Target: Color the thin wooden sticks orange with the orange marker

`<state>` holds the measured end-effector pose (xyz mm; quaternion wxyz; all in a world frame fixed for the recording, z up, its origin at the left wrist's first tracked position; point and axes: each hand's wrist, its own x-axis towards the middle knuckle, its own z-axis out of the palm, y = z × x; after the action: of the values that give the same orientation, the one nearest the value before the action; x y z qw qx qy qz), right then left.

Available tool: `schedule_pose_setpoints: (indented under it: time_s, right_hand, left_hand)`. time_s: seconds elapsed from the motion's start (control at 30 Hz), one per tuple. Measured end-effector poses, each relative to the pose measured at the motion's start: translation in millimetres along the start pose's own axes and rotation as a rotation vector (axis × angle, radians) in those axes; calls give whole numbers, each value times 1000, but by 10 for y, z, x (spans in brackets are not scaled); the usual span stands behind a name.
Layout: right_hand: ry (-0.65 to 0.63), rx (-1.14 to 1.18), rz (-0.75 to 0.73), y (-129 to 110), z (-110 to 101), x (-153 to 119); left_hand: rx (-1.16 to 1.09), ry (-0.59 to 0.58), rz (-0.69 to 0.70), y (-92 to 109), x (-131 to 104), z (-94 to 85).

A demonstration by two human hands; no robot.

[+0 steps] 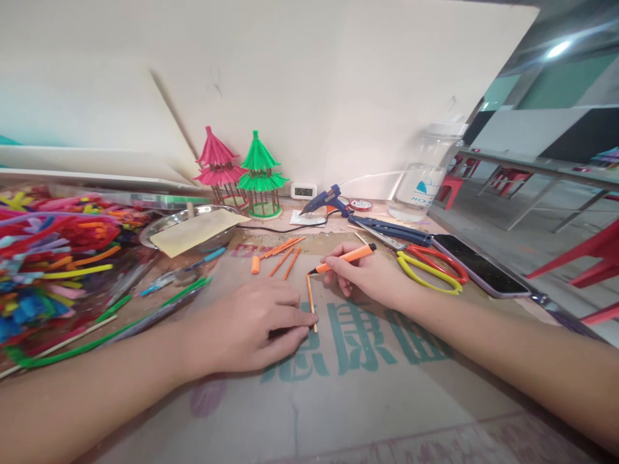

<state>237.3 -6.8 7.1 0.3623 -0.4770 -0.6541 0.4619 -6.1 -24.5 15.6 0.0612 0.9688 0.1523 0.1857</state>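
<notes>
My right hand point(355, 269) is closed round an orange marker pen point(345, 257), its dark tip at the far end of a thin wooden stick point(310, 298). The stick is partly orange and partly pale. My left hand point(264, 322) presses the near end of the stick to the table with its fingertips; some of its fingers are hidden underneath. Beyond the hands lie several orange sticks point(283, 247) and an orange marker cap point(255, 265), standing apart from the pen.
Left are a pile of colourful pipe cleaners point(53, 251) and a metal bowl point(159, 222) under yellow paper. Behind stand a pink pagoda model point(218, 166), a green pagoda model point(262, 174) and a blue glue gun point(326, 201). Right are scissors point(430, 267), a phone point(478, 264) and a bottle point(420, 174).
</notes>
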Motion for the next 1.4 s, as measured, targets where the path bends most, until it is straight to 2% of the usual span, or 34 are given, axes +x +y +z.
schedule_pose_setpoints:
  time_s: [0.33,0.53,0.73,1.17,1.4]
  right_hand:
    - [-56,-36,30,-41,-9,-25]
    - [-37,14,-20,19,-5,5]
    - [-16,11,7,25,-2,0]
    - [-85,-43,37,-38,-14,-25]
    - [-35,40,10,-7,-8,-8]
  left_hand:
    - [-7,-2,-11,4,5,-7]
    - [-13,1,-4,-1,14,-5]
    - [-23,-7,-9,-4,4,-11]
    - [-22,-6,-20,9,16,-22]
    - [-19,-1,-20,10,8,-21]
